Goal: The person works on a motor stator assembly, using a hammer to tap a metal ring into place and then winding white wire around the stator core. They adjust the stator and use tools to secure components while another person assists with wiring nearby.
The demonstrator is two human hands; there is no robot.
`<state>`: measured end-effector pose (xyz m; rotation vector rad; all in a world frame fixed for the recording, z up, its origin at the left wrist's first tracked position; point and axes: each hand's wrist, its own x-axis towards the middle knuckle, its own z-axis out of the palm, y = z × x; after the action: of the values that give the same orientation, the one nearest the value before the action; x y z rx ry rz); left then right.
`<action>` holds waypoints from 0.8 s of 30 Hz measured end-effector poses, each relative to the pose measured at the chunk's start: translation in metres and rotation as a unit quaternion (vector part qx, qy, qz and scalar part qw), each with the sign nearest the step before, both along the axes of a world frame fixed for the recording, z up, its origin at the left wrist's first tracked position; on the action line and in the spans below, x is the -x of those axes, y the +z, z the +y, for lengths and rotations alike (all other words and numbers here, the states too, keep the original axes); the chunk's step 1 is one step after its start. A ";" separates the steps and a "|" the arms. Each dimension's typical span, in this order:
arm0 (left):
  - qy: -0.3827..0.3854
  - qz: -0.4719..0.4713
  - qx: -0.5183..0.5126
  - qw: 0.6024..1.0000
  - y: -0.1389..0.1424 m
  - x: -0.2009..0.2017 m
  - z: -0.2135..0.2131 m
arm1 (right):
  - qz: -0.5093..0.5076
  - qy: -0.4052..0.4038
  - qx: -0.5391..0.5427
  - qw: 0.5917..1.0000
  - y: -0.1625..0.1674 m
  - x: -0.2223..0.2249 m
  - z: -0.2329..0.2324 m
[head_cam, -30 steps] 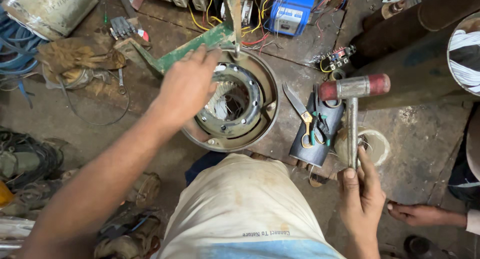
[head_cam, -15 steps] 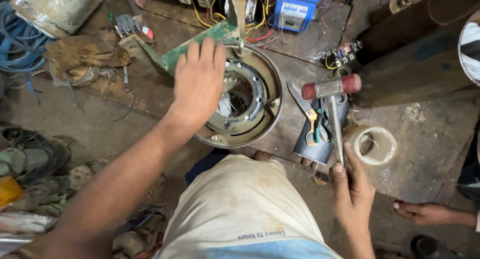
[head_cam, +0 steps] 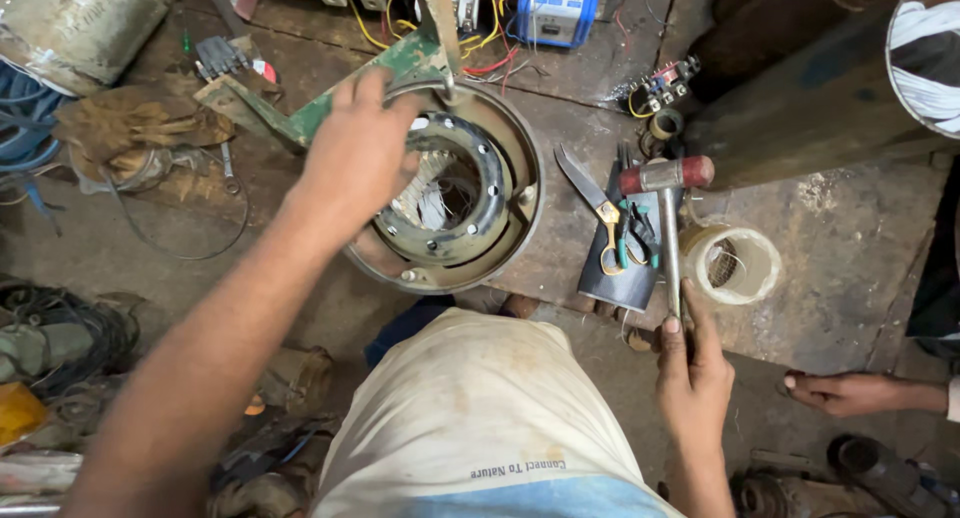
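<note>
Big round motor housing (head_cam: pixel 470 213) sits mid-tabletop (head_cam: pixel 850 278), a greasy dark metal ring with bolt holes around an inner flange and pale wire windings showing down the middle. Left hand (head_cam: pixel 360 158) lies on its upper-left rim, grip spread with fingers curled over the edge. Right hand (head_cam: pixel 692 378) has its grip pinched tight around a hammer (head_cam: pixel 668 208), thin steel handle, scuffed red-ended head, upright just right of the housing. Yellow-handled scissors (head_cam: pixel 600 213) lie between them.
</note>
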<state>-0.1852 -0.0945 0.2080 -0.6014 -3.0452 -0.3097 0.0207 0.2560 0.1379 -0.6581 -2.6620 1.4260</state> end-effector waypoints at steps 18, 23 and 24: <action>0.013 0.047 0.001 0.999 0.005 -0.007 0.003 | -0.011 0.030 0.000 0.999 -0.008 -0.006 0.001; 0.036 0.051 0.063 0.996 0.006 -0.010 0.010 | 0.012 0.048 -0.003 0.999 -0.007 -0.005 0.001; 0.043 0.051 0.088 0.994 0.005 -0.010 0.013 | -0.004 0.039 0.001 0.999 -0.006 -0.005 0.001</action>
<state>-0.1753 -0.0816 0.2128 -0.4748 -3.0088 -0.0089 0.0257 0.2572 0.1315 -0.5668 -2.7226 1.4469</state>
